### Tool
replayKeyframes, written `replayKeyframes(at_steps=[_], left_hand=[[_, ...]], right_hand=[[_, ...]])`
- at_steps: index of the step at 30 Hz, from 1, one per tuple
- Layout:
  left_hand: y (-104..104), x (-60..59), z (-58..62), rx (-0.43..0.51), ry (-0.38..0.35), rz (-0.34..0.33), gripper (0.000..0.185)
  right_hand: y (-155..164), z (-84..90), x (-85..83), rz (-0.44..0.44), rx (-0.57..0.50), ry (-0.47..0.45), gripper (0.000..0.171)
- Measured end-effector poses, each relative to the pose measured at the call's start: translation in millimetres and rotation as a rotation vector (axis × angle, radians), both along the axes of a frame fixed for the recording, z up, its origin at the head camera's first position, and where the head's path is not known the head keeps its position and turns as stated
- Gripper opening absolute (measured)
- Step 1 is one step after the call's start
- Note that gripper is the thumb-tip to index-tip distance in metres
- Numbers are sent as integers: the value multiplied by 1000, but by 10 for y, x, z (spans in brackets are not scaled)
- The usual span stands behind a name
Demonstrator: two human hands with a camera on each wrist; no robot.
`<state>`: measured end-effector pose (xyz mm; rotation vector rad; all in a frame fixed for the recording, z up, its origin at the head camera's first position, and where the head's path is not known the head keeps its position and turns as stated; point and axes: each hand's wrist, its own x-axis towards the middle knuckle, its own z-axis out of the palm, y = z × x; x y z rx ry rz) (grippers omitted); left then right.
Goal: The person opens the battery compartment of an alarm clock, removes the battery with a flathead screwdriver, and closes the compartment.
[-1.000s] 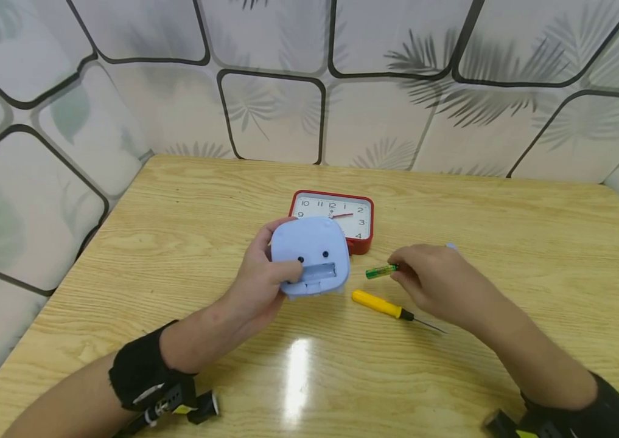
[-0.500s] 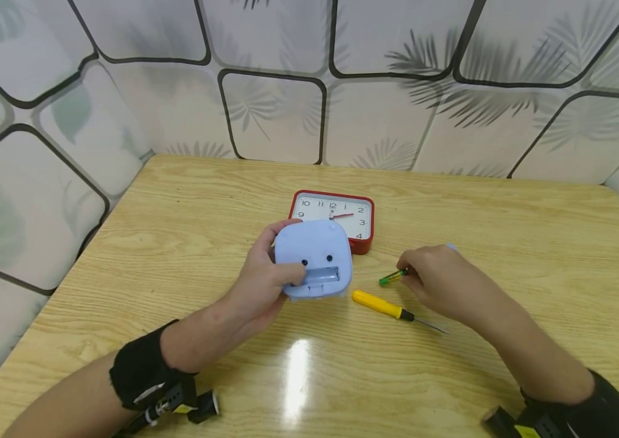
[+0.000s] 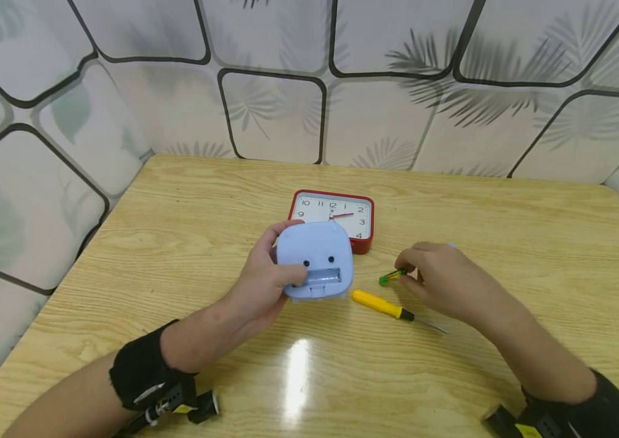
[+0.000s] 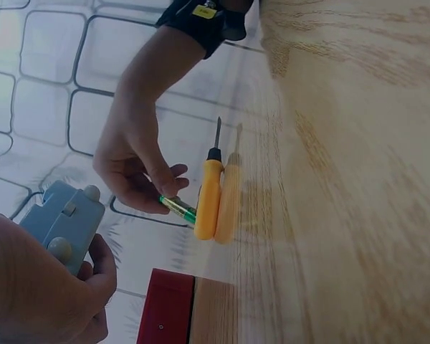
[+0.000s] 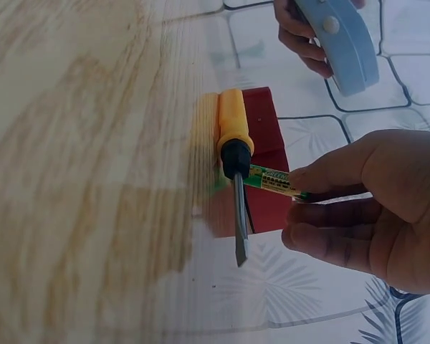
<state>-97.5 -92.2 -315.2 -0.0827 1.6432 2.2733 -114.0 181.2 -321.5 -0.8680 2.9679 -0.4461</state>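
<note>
My left hand (image 3: 257,280) grips a light-blue clock-like case (image 3: 314,243), its back facing up, with the thumb beside an uncovered battery slot. Two dark round knobs show above that slot. Between thumb and fingers, my right hand (image 3: 446,283) pinches a green battery (image 3: 391,277) near one end. Its free end is low over the table, and whether it touches the wood I cannot tell. In the right wrist view the battery (image 5: 272,180) passes behind a screwdriver (image 5: 234,132) with a yellow handle.
A red square-cornered clock (image 3: 361,222) lies face up behind the blue case, partly covered by it. The screwdriver (image 3: 380,303) lies on the wooden table (image 3: 221,389) between my hands. A small blue piece (image 3: 451,245) peeks out behind my right hand.
The battery has shifted right and turned, its free end a little lower, and is now nearly still. The blue case has moved slightly right and down in my left hand.
</note>
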Motion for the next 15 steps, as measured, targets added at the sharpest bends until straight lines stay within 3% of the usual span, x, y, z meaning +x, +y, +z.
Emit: replayKeyframes(at_steps=[15], left_hand=[[-1,-1,5,-6,-8,-9,86]], right_hand=[[-14,18,8,-21,19,51,15]])
